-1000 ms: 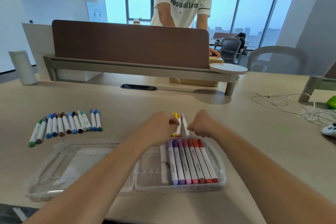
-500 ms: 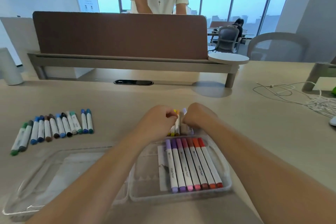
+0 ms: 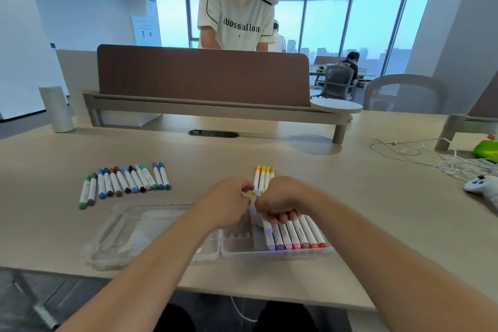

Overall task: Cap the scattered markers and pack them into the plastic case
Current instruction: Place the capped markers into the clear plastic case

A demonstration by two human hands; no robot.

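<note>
Here the left hand (image 3: pixel 229 198) and right hand (image 3: pixel 280 201) meet knuckle to knuckle over the far edge of the plastic case (image 3: pixel 275 253). Both are curled tight around one lilac-capped marker (image 3: pixel 256 192). The left hand pinches its top end by the cap, and the right hand wraps the white barrel lower down, its fingertips (image 3: pixel 283 217) tucked under. Whether the cap is fully seated cannot be told, as the knuckles hide the joint; the person is probably pressing it home.

Just below the hands, the packed markers (image 3: pixel 296 234) lie side by side in the right half of the case, running from purple to red, with bare slots to their left. The clear lid half (image 3: pixel 129 234) lies open flat beside it and holds no markers.

Just beyond the hands, a few yellow and orange markers (image 3: pixel 263 174) wait on the desk (image 3: pixel 377 210). Well off to the left, a long row of blue, green and brown markers (image 3: pixel 126 180) lies in a fan. All of these seem to have caps on the ends that show.

By this reckoning less than half is packed. The held marker, the yellow group and the whole left row still have to go in, and then the lid has to be closed.
</note>
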